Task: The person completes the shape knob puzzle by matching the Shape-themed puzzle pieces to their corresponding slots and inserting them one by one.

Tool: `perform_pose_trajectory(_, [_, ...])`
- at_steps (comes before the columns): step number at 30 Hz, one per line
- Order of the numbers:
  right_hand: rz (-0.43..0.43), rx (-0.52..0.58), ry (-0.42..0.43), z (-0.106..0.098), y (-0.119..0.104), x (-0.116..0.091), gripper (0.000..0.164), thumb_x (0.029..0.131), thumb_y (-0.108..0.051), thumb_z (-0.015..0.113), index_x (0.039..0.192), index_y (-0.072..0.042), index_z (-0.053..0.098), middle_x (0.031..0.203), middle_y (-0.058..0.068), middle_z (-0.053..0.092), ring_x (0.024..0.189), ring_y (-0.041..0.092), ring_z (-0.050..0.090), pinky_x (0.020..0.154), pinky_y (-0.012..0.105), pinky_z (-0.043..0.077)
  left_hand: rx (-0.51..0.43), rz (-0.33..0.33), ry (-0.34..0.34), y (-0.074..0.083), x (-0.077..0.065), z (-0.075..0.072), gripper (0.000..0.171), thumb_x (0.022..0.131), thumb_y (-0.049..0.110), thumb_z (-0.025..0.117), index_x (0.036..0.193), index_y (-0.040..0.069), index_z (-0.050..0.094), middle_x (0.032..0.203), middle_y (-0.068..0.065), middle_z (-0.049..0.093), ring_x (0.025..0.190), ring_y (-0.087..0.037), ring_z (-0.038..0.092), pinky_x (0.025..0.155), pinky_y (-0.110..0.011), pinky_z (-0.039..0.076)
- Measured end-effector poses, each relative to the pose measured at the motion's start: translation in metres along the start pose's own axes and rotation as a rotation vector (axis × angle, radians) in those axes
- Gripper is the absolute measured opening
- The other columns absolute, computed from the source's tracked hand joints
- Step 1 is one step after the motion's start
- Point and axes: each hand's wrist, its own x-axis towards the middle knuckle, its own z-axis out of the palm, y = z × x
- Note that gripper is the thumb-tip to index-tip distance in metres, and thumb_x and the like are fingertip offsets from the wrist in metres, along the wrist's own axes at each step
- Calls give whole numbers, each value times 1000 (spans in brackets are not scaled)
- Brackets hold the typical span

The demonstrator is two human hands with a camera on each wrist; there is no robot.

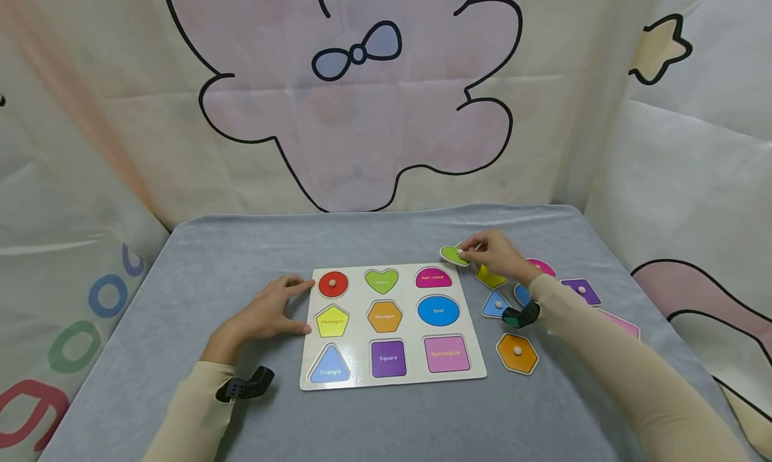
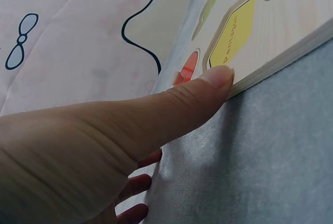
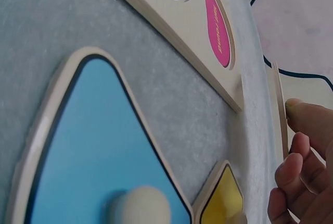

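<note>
A white puzzle board [image 1: 358, 328] lies on the cloth, its recesses printed with coloured shapes and their names. My left hand [image 1: 268, 309] rests at its left edge; in the left wrist view the thumb [image 2: 192, 101] touches the rim beside the yellow pentagon recess. Above the board's far right corner, my right hand [image 1: 496, 251] pinches a green heart puzzle piece [image 1: 450, 255] by its knob. That piece shows edge-on in the right wrist view. A red circle piece [image 1: 341, 285] with a knob sits in the top left recess. The heart recess [image 1: 381, 281] shows its printed green base.
Right of the board lie loose knobbed pieces: a yellow pentagon [image 1: 490, 277], a blue triangle [image 1: 493, 306], an orange hexagon [image 1: 526, 361], a purple square [image 1: 588, 292] and several others, partly under the right forearm. A grey cloth [image 1: 398, 425] covers the table. Printed curtains hang behind.
</note>
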Motion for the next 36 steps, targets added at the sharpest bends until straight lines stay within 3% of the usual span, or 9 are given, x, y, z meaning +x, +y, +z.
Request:
perform_pose_trajectory(13, [-45,30,-6,9,-8,-2,18,93,-14,73,105,0,77,90,14,68,72,19,52,60,19,44,-11,2,-13,-1,-1,2,93,73,40,90,151,11,48,145,-20,47,133,-41,42,111,-65,35])
perform_pose_trajectory(23, [-50,22,-4,17,-30,3,18,92,-14,74,103,0,77,87,11,66,75,22,51,59,21,42,-16,-10,-14,-2,1,0,93,75,39,89,153,13,46,147,-20,45,135,-41,40,111,-65,34])
perform_pose_trajectory(36, [-56,23,9,38,-45,8,18,89,-13,77,101,1,79,82,9,66,76,21,51,61,20,43,-8,-12,-22,-1,0,0,93,75,41,89,153,13,46,146,-20,46,134,-41,41,111,-65,34])
